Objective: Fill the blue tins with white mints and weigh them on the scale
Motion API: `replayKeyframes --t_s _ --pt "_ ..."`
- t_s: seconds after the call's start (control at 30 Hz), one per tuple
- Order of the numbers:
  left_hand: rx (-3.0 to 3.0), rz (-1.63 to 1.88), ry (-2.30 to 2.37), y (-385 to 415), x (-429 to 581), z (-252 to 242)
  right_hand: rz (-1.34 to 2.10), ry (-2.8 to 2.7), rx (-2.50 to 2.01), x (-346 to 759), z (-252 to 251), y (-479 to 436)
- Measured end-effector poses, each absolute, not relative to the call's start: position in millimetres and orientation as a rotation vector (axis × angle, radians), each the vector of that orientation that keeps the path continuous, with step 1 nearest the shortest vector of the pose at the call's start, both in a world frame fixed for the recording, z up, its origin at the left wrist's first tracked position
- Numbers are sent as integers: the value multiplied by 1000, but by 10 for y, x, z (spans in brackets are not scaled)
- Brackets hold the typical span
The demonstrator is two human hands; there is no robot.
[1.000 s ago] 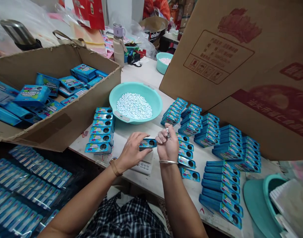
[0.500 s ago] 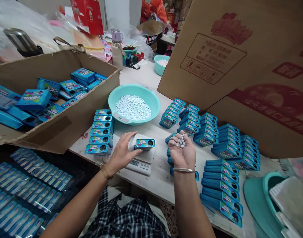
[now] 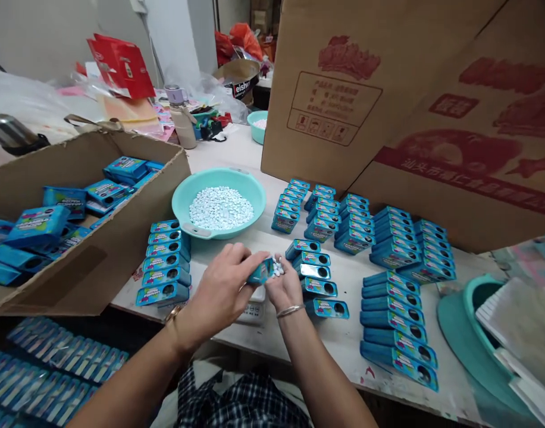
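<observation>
My left hand (image 3: 225, 288) grips a blue candy tin (image 3: 260, 272) and tilts it toward my other palm. Cupped beneath the tin's end, my right hand (image 3: 287, 290) holds a small heap of pale blue candies (image 3: 278, 267). Both hands meet above a white digital scale (image 3: 253, 310), which they partly hide. Behind them a turquoise basin (image 3: 250, 177) holds many more such candies. To the left stands a row of upright blue tins (image 3: 160, 261) with round holes in their tops. Another row of tins (image 3: 315, 258) is just right of my right hand.
An open cardboard box (image 3: 134, 208) with loose tins stands at left. More tin rows (image 3: 391, 238) line the table's right side before a large carton (image 3: 335, 154). A turquoise tub (image 3: 460, 339) sits at far right. Packed tins (image 3: 53, 362) lie low at left.
My left hand has lifted the tin off the scale and tipped it. My right hand has moved left with its candies to meet the tin. The view has shifted to the right.
</observation>
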State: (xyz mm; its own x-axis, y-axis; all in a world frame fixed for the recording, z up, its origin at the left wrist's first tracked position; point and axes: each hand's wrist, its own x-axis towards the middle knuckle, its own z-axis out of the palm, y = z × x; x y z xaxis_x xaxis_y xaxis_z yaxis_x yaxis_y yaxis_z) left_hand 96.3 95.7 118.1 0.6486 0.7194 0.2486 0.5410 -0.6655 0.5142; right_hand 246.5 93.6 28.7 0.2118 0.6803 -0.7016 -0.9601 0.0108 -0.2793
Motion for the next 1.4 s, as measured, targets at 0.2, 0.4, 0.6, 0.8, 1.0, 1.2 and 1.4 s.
replayKeyframes --t_s 0.2,0.4,0.6,0.8,1.0,1.2,1.4 --pt "2689 268 1038 1103 1108 1119 1441 448 -748 2384 287 937" --pt "2756 322 1009 1068 1157 1234 1485 436 -684 2390 322 916" --pt "2629 380 1029 1127 1115 1158 1485 449 -685 2416 276 894" --pt "2159 751 965 1153 934 947 1445 404 -683 2554 336 884" --pt "1743 850 1057 1170 795 299 1466 294 -637 2747 467 848" --pt "1641 1001 1035 1032 546 462 1547 35 -560 2917 606 748" --pt "1422 1308 1191 803 222 679 1513 -51 -566 3011 748 708"
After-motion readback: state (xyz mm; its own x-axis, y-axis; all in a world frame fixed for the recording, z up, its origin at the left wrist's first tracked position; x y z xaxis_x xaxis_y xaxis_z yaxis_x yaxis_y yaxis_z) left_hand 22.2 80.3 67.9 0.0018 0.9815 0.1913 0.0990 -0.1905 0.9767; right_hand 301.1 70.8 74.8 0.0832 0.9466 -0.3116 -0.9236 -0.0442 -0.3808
